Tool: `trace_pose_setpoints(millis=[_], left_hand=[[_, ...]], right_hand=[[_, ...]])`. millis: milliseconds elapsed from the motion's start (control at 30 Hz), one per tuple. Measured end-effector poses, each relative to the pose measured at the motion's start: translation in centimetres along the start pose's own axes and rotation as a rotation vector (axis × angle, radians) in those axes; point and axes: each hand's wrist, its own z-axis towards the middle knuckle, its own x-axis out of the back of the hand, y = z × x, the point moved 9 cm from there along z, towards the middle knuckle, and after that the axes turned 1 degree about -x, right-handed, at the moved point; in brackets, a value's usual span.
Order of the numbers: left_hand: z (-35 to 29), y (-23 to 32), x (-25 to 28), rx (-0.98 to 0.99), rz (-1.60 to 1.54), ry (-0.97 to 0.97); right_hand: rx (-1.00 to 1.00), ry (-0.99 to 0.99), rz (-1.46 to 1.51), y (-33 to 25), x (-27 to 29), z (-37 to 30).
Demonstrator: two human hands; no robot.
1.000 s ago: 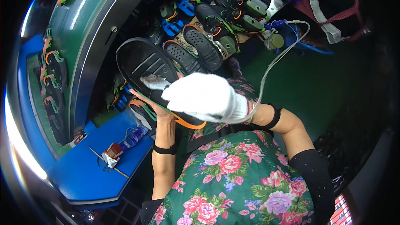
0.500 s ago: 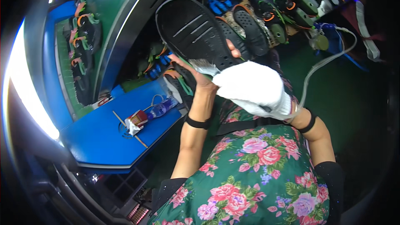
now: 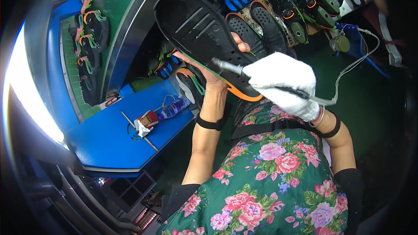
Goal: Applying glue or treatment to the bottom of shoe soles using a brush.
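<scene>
In left grip point(image 3: 210, 76), black sole point(image 3: 208, 39)

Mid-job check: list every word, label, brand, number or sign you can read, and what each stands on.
No text is clear enough to quote.
Black shoe sole with round holes, in the bare left hand: faint raised marks, too small to read.
Clear plastic bottle with blue-purple label: too small.
Small red cardboard box: too small.
Red-and-white strip beside the blue tabletop: too blurred.
</scene>
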Motion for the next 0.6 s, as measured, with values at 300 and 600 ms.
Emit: trace_pose_setpoints(millis=[300, 600], left_hand=[[0.5, 1.5, 0.6, -0.027, 0.099, -0.062], [1.0, 2.3, -0.2, -0.071, 0.203, -0.077]], right_hand=[[0.007, -0.082, 0.027, 0.1, -0.4, -0.4], [0.021, -0.008, -0.004, 0.0, -0.2, -0.7]])
